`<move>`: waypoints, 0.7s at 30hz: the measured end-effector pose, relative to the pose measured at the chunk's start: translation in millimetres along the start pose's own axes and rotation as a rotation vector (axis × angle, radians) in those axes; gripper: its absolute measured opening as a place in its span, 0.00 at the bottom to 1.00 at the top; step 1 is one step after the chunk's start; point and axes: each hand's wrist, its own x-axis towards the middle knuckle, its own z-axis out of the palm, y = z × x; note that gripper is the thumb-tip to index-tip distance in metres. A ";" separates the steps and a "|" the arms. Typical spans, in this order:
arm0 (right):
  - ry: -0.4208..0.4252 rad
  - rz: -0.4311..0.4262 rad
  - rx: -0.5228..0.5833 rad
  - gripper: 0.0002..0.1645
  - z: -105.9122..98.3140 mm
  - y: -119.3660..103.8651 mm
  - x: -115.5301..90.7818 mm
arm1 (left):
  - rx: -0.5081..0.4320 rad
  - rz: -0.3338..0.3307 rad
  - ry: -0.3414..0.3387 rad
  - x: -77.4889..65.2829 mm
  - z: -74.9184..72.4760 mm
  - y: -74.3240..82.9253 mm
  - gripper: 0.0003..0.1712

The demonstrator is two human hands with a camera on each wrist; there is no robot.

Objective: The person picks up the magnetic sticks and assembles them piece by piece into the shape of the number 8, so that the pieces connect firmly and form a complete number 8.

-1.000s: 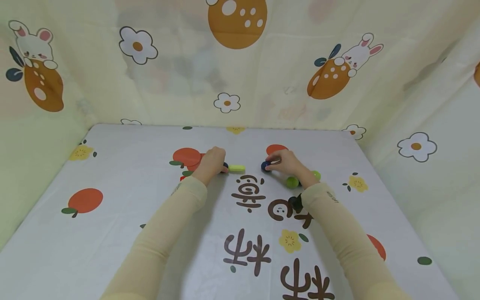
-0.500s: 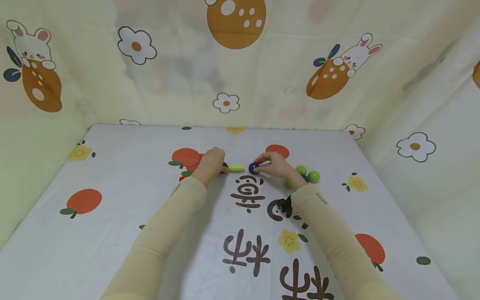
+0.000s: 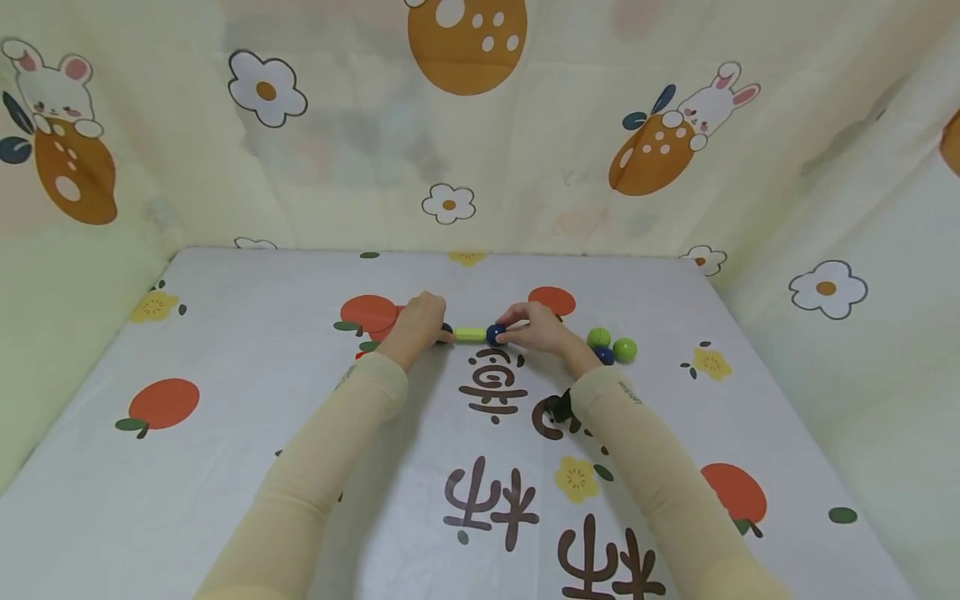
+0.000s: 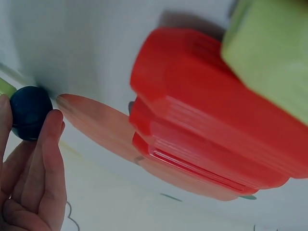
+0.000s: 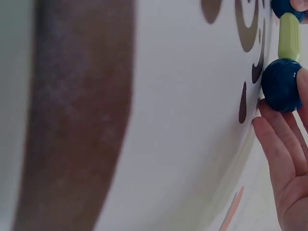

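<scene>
In the head view my left hand [image 3: 418, 329] pinches a dark blue ball [image 3: 447, 329], mostly hidden by the fingers. A yellow-green rod [image 3: 471, 335] lies in line between this ball and a second blue ball [image 3: 495, 334]. My right hand [image 3: 538, 327] holds that second ball between thumb and fingers. The right wrist view has the rod [image 5: 288, 36] meeting the right-hand ball [image 5: 281, 85] at one end and the other blue ball [image 5: 285, 7] at the far end. The left wrist view shows the left-hand ball [image 4: 31, 113] between thumb and fingertips.
Several red rods [image 4: 192, 86] lie side by side near my left wrist, with a yellow-green piece [image 4: 274, 53] beside them. Right of my right hand sit green balls [image 3: 625, 349] and another blue ball [image 3: 603, 356]. A black object [image 3: 557, 407] shows by the right sleeve.
My right hand has moved left with its blue ball, closing the gap to the rod's right end. The left hand stays nearly still. Balls behind the right wrist have come into view.
</scene>
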 end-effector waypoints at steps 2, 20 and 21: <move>-0.003 0.005 -0.009 0.15 0.6 0.1 0.0 | -0.004 0.003 -0.005 -0.2 0.5 0.1 0.23; -0.031 0.029 -0.055 0.15 -2.2 -8.0 -0.9 | -0.009 -0.010 -0.005 1.6 0.6 -0.8 0.24; -0.029 0.029 -0.055 0.15 -2.3 -8.1 -1.0 | -0.017 -0.013 -0.006 1.7 0.4 -1.2 0.24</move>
